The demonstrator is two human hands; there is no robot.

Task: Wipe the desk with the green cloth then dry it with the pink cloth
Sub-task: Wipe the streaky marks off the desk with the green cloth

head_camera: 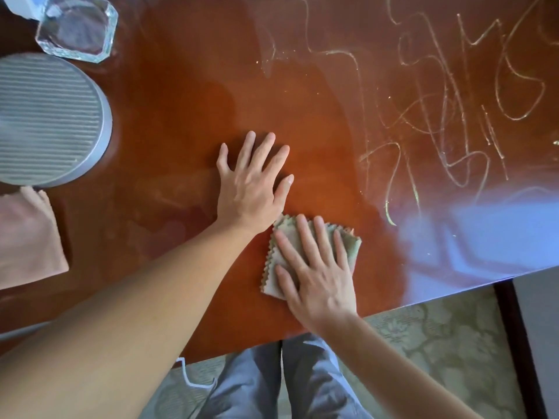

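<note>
Near the front edge of the desk the right hand lay flat and open on the green cloth, fingers spread, pressing the folded square to the wood rather than gripping it. The left hand rested just beside it, farther in, palm down and fingers splayed on bare wood, holding nothing; the heel of that hand seemed to touch the cloth's far corner, though I could not be sure. The pink cloth sat folded at the left edge, well apart from both hands and plainly not in use. Beyond it stood a round ribbed thing and a glass dish. To my eye the job was in its first half and only partly through that. The wood around the hands and up the middle looked darker and clean, with a faint sheen, as if wiped. To the right, pale scribbles covered a broad stretch from the far side down nearly to the front edge, the nearest stroke just beside the cloth. I judged that this whole patch was left to wipe, and after that all of the drying, for which the pink cloth had to be fetched from the left.
</note>
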